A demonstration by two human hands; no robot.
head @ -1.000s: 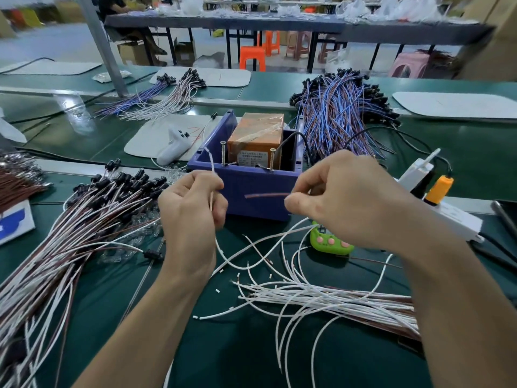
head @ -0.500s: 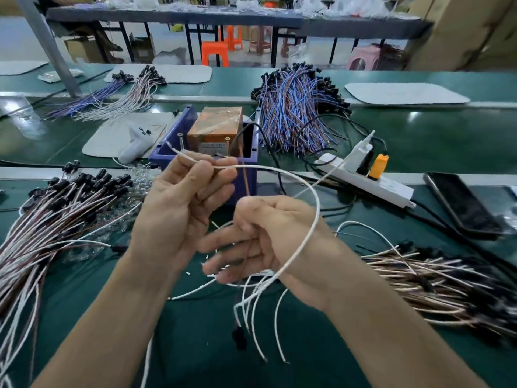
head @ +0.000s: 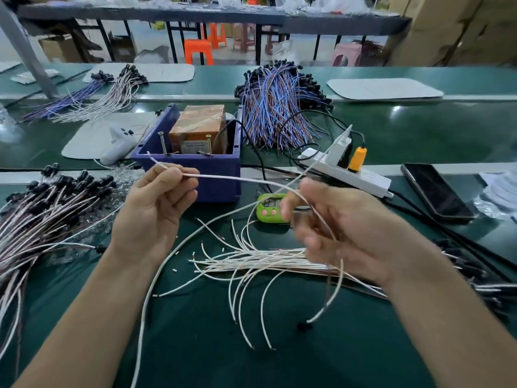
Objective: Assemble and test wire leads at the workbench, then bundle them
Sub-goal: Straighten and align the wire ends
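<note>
pinches a white wire lead (head: 237, 178) near its bare end between thumb and forefinger of the left hand (head: 156, 208), raised just in front of the blue box (head: 195, 166). holds it stretched across to the right hand (head: 344, 233), blurred, fingers loosely curled; cannot tell whether gripping. lets the far end hang to a black tip above the green bench (head: 195, 345), beside the loose pile of white leads (head: 265, 260).

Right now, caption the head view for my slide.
Left hand pinches a white wire running to the right hand, above loose white leads.
</note>
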